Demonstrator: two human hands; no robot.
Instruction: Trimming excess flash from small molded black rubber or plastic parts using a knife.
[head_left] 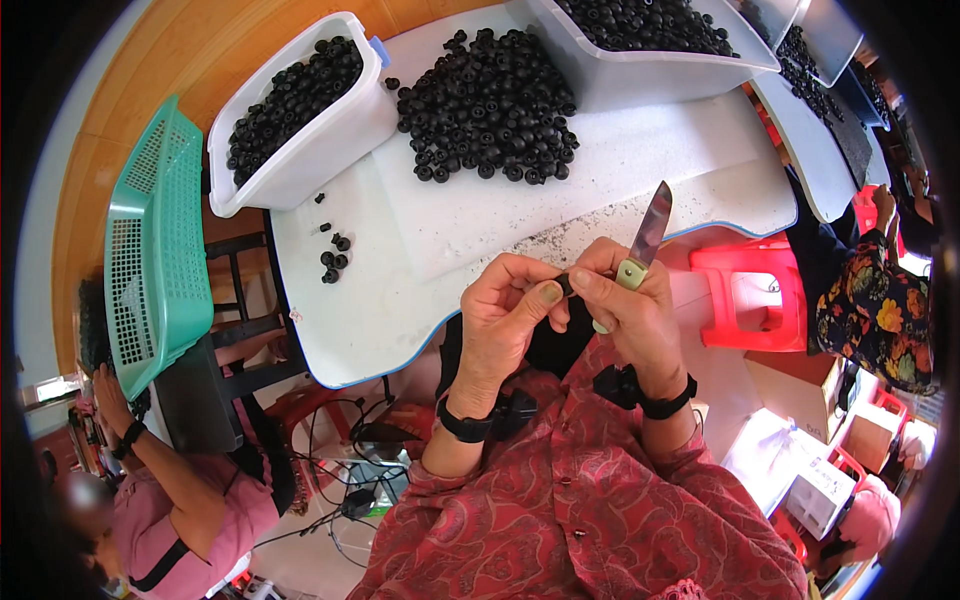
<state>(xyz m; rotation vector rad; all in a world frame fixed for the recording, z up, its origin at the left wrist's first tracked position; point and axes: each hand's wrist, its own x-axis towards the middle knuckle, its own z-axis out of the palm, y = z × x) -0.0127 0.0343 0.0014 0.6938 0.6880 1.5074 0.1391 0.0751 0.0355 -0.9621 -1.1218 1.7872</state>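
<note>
My left hand (505,318) pinches a small round black part (565,285) between thumb and fingertips, over the table's near edge. Wrapped round the green handle of a knife (652,226) is my right hand (640,312), its thumb and forefinger tip against the same part. The blade points up and away from the part. Fingers hide most of the part. Beyond my hands, a big heap of similar black parts (487,105) lies on the white table (370,325). Several loose black parts (335,260) sit at its left side.
A white bin (310,150) of black parts stands at the far left, a larger grey bin (640,85) at the far right. Dark shavings dot the tabletop. A green basket (165,250) and a co-worker (190,500) are at left. A red stool (750,295) stands at right.
</note>
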